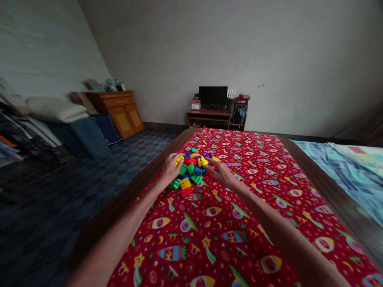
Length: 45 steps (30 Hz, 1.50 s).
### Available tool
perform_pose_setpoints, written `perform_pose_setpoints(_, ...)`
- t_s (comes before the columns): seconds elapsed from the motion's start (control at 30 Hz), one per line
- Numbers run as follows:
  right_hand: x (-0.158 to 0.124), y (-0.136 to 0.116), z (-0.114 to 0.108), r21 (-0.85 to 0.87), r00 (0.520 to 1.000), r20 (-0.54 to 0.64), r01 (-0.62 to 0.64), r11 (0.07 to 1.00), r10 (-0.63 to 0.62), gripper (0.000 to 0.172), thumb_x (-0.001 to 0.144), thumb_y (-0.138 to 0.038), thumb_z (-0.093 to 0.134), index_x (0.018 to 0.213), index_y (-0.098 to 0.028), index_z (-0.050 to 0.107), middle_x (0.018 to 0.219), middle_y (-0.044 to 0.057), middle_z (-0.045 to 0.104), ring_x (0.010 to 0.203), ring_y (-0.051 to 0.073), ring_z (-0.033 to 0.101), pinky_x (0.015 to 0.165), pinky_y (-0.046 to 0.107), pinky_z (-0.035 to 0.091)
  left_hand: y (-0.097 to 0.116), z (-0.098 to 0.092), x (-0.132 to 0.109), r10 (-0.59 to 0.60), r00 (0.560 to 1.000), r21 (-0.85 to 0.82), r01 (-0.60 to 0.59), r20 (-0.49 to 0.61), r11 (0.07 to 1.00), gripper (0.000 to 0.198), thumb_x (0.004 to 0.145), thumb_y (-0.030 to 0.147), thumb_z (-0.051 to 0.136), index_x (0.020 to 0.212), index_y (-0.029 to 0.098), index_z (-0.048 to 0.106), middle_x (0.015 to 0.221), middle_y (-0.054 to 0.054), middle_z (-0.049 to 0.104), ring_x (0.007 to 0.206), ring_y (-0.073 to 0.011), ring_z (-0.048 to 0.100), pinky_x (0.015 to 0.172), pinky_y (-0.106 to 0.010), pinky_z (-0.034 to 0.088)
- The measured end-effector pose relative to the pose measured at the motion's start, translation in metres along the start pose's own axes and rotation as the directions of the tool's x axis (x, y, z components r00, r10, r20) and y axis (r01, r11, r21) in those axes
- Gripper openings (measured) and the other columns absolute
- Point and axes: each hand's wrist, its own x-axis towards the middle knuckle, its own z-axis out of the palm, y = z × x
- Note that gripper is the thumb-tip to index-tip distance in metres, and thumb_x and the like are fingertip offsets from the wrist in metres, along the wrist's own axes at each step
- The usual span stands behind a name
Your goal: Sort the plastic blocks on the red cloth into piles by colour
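A pile of plastic toy building blocks in green, red, blue, yellow and purple lies on a red patterned cloth. At the pile's left side, my left hand is closed around a yellow block. On the right, my right hand has its thumb and forefinger at the end of another yellow block, seemingly pinching it. Between the hands lie a red block and green blocks. A yellow block and a red block sit at the near edge.
The cloth covers a bed-like surface with a brown wooden edge. Blue-patterned bedding is at the right. A desk with a black monitor stands by the far wall. A wooden cabinet is at the left.
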Motion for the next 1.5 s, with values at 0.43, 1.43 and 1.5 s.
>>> perform_pose_setpoints(0.43, -0.171, 0.180, -0.161, -0.234, 0.657, -0.693, -0.595, 0.769, 0.297, 0.041, 0.074, -0.040, 0.047, 0.089, -0.015, 0.076, 0.073, 0.010, 0.074, 0.067, 0.025, 0.068, 0.060, 0.033, 0.050, 0.006, 0.024, -0.055, 0.123, 0.951, 0.044, -0.141, 0.284, 0.989, 0.082, 0.085, 0.067, 0.045, 0.149, 0.021, 0.024, 0.156, -0.016, 0.023, 0.144, -0.0357, 0.018, 0.115, -0.054, 0.022)
perform_pose_setpoints(1.43, -0.168, 0.195, -0.158, -0.317, 0.693, -0.623, -0.647, 0.693, 0.362, 0.045, 0.072, -0.046, 0.044, 0.092, -0.021, 0.077, 0.075, 0.008, 0.073, 0.072, 0.026, 0.066, 0.065, 0.033, 0.047, 0.034, 0.064, 0.093, 0.221, 0.742, -0.298, -0.029, 0.633, 0.954, 0.062, 0.092, 0.058, 0.026, 0.128, 0.020, 0.059, 0.138, -0.004, 0.056, 0.131, -0.0227, 0.047, 0.110, -0.031, 0.033)
perform_pose_setpoints(1.5, -0.168, 0.195, -0.158, -0.317, 0.695, -0.628, -0.638, 0.702, 0.349, 0.044, 0.072, -0.045, 0.045, 0.091, -0.021, 0.077, 0.076, 0.008, 0.073, 0.073, 0.026, 0.066, 0.065, 0.033, 0.048, 0.043, 0.052, 0.079, 0.305, 0.757, -0.373, -0.088, 0.578, 0.924, 0.062, 0.093, 0.058, 0.022, 0.129, 0.021, 0.057, 0.137, -0.004, 0.057, 0.130, -0.0218, 0.048, 0.110, -0.031, 0.035)
